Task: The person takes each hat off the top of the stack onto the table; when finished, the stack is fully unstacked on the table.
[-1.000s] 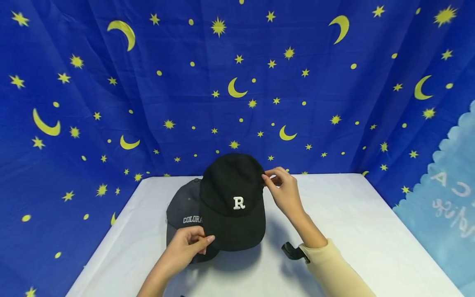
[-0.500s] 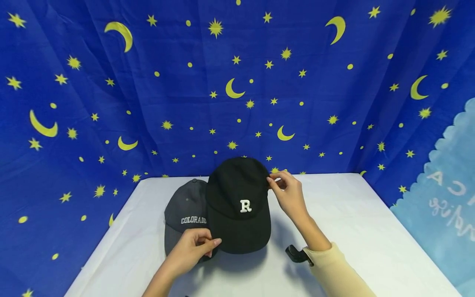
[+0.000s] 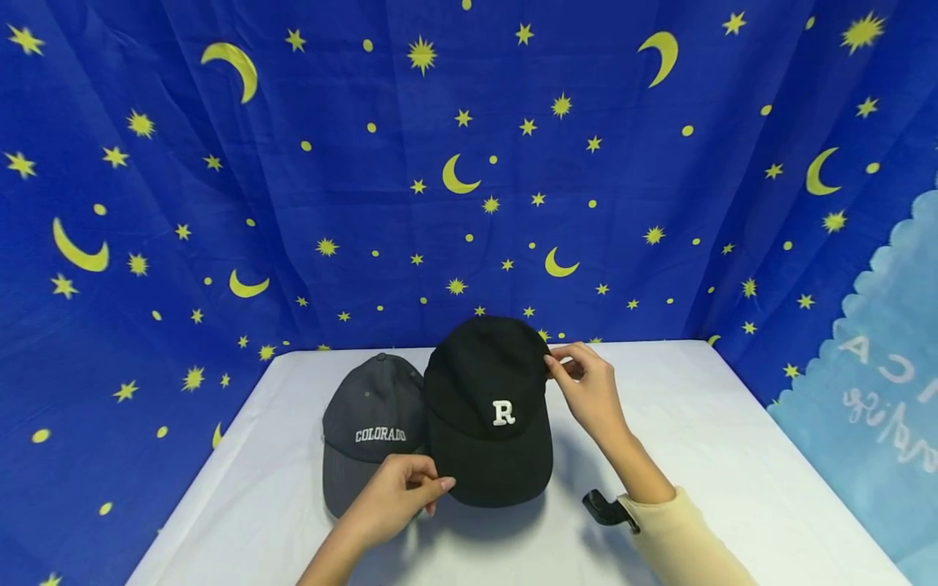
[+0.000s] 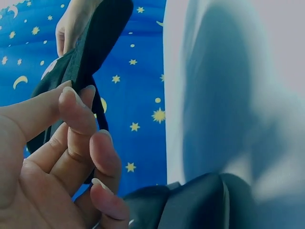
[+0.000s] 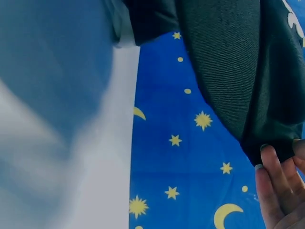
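A black baseball cap with a white letter R is held above the table, front toward the head camera. My left hand pinches the left edge of its brim between thumb and fingers. On the far side, my right hand pinches the right edge of the crown; the right wrist view shows fingertips on the cloth. Left of it sits a dark grey cap lettered COLORADO, partly covered by the black cap and my left hand.
A white-covered table lies beneath the caps. Behind it hangs a blue curtain with yellow stars and moons. A light blue scalloped panel stands at the right edge. A black device sticks out from my right sleeve.
Both hands have carried the black cap right and slightly down. More of the grey cap now shows, including its whole lettering. Both holds look the same.
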Demonstrator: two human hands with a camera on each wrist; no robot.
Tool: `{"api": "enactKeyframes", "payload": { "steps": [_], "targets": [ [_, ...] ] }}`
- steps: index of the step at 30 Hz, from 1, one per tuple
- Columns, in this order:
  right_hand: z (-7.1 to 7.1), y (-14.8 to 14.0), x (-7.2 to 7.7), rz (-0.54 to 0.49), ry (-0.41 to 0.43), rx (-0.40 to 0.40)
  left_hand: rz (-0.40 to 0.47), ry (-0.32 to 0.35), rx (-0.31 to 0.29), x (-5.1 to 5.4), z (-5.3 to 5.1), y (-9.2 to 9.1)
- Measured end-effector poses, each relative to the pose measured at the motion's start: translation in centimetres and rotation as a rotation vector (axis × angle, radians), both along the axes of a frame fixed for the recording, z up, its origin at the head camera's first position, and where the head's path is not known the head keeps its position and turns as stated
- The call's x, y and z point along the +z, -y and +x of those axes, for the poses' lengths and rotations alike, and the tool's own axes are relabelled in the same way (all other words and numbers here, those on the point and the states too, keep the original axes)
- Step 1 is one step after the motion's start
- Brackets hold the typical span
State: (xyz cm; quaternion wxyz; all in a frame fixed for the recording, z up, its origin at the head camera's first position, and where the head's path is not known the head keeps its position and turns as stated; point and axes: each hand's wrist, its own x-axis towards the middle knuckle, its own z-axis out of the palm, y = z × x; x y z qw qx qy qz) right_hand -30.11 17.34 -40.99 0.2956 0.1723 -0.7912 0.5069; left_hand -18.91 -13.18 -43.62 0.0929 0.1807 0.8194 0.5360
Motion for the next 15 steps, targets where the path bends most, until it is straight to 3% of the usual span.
{"api": "enactKeyframes", "payload": {
  "steps": [8, 15],
  "targets": [
    [0.4, -1.6, -0.4, 0.024, 0.015, -0.032, -0.019, 0.004, -0.014, -0.6, -0.2, -1.4],
    [0.5, -2.8, -1.1, 0.051, 0.004, -0.055, -0.031, 0.033, -0.034, -1.9, -0.3, -2.8]
  ]
}}
